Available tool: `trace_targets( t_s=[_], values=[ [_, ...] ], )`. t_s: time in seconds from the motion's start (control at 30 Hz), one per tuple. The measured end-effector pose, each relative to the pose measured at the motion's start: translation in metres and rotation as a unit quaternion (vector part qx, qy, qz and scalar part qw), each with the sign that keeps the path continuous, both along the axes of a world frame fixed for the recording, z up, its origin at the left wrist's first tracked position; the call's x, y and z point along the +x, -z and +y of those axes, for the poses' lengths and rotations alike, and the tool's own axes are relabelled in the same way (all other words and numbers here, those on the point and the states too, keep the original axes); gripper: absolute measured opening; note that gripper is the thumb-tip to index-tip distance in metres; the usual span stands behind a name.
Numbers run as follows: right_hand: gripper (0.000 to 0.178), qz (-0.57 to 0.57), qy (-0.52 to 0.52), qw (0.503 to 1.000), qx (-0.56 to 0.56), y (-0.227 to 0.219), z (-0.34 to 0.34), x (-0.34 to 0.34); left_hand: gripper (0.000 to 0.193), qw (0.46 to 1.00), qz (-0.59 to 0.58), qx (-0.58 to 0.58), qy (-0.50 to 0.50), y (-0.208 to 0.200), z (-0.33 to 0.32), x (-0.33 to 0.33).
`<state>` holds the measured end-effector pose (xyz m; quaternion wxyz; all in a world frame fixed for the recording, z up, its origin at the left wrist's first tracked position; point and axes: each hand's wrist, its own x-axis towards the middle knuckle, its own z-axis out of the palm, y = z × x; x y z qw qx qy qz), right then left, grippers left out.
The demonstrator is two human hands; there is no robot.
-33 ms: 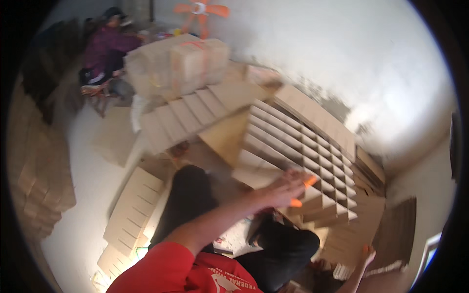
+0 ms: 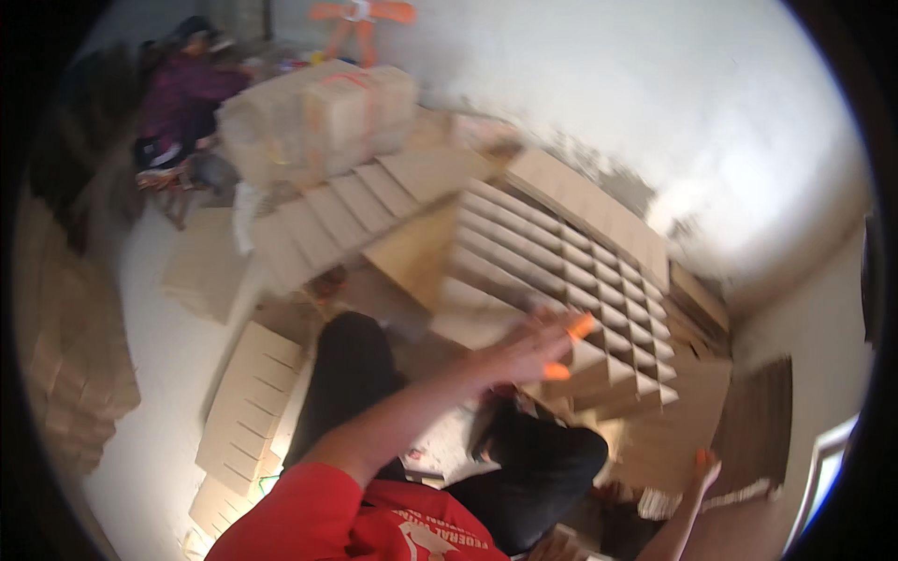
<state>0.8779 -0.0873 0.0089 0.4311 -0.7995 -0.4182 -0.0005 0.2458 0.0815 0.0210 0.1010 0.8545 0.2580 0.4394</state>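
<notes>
My left hand (image 2: pixel 535 348) reaches across at the near side of a brown cardboard divider grid (image 2: pixel 599 271), with orange covers on two fingertips. Those fingers are spread apart. The hand is blurred, and I cannot tell whether it touches the grid. Slotted strips cross one another in the grid's right part; at the left the long strips run without cross-pieces. At the lower right my right hand (image 2: pixel 708 467), also with an orange fingertip cover, is beside a stack of cardboard strips (image 2: pixel 756 421). Its fingers are too small and blurred to make out.
Slotted cardboard sheets (image 2: pixel 248 402) lie to my left, with tall cardboard stacks (image 2: pixel 75 327) farther left. Beyond the grid are overlapping cardboard pieces (image 2: pixel 337 215) and a strapped bundle (image 2: pixel 360 117). Another person (image 2: pixel 182 98) sits at the far left, near an orange fan (image 2: pixel 360 14).
The whole view has shifted a little, so everything sits slightly higher and mostly farther left. Neither hand has visibly moved against the cardboard.
</notes>
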Motion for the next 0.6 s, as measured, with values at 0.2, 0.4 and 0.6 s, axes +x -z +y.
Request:
trace_targets(
  t_s=[0.2,0.4,0.6],
  values=[
    [0.020,-0.087,0.029,0.994,0.065,-0.094,0.019,-0.085,0.071,0.983,-0.070,0.011,-0.168,-0.030,0.004,-0.083],
    [0.042,-0.127,-0.114,0.969,0.180,-0.217,0.061,-0.274,0.049,0.979,-0.014,0.013,-0.201,-0.015,0.014,-0.119],
    [0.057,0.030,-0.346,0.934,0.085,-0.246,0.116,-0.399,0.034,0.988,0.027,-0.023,-0.151,-0.008,0.014,-0.105]
  ],
)
